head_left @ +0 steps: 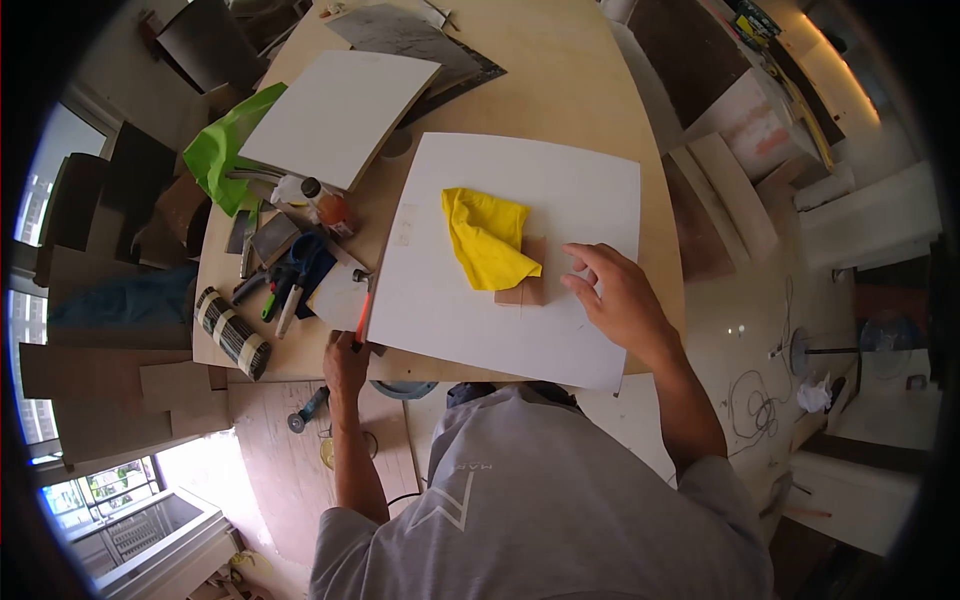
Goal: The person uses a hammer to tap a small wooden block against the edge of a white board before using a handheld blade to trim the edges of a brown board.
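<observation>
A large white board (pixel 450 310) lies on the wooden table. On it a yellow cloth (pixel 487 240) partly covers a brown block (pixel 522 291). Just right of the block, my right hand (pixel 612 292) hovers over the board, fingers apart and nothing held. My left hand (pixel 345 362) is at the table's front edge, left of the board, its fingers closed round the handle of a hammer (pixel 364 305) with an orange-red shaft. The hammer's head points away from me, beside the board's left edge.
Left of the board are a bottle (pixel 330 208), several hand tools and a dark wrapped bundle (pixel 233 334). A second white board (pixel 340 110) and a green cloth (pixel 222 150) lie behind them. An angle grinder (pixel 308 411) rests below the table's edge.
</observation>
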`<state>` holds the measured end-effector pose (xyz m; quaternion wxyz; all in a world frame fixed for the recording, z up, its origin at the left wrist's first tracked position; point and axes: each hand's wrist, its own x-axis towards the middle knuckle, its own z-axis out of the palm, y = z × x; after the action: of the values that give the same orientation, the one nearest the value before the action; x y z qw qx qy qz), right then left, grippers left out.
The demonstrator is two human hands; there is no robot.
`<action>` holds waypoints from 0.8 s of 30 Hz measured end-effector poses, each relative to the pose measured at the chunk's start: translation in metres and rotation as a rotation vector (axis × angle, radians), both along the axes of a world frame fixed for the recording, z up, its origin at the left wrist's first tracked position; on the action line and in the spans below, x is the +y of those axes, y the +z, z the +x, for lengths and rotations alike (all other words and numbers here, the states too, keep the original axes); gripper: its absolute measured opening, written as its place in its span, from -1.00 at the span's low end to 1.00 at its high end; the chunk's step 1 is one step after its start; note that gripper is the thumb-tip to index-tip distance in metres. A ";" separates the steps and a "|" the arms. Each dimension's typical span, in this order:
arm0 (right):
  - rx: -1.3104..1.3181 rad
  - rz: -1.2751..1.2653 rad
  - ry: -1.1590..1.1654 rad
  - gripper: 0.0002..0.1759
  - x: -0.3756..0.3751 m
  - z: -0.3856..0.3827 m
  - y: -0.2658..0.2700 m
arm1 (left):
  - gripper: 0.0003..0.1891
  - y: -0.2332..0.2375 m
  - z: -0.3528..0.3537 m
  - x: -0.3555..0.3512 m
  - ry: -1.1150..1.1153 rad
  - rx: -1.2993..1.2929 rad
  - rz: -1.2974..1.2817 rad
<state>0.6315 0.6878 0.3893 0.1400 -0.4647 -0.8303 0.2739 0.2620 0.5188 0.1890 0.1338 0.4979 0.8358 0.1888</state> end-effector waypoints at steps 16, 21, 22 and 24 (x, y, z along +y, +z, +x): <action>-0.147 -0.025 0.034 0.02 0.000 0.069 0.043 | -0.84 0.144 0.111 0.135 -0.787 -0.230 0.298; -0.106 0.125 -0.059 -0.18 -0.018 0.075 0.074 | -0.25 0.202 0.180 0.136 -0.882 -1.002 0.148; -0.099 0.143 -0.065 -0.18 -0.018 0.071 0.079 | -0.23 0.206 0.196 0.137 -0.905 -0.940 0.206; -0.083 0.187 -0.062 -0.17 -0.012 0.069 0.087 | -0.19 0.214 0.223 0.144 -0.940 -0.809 0.338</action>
<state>0.7008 0.6761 0.4767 0.1568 -0.4858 -0.8427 0.1712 0.4852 0.6623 0.4028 0.4267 0.7147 0.3704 0.4121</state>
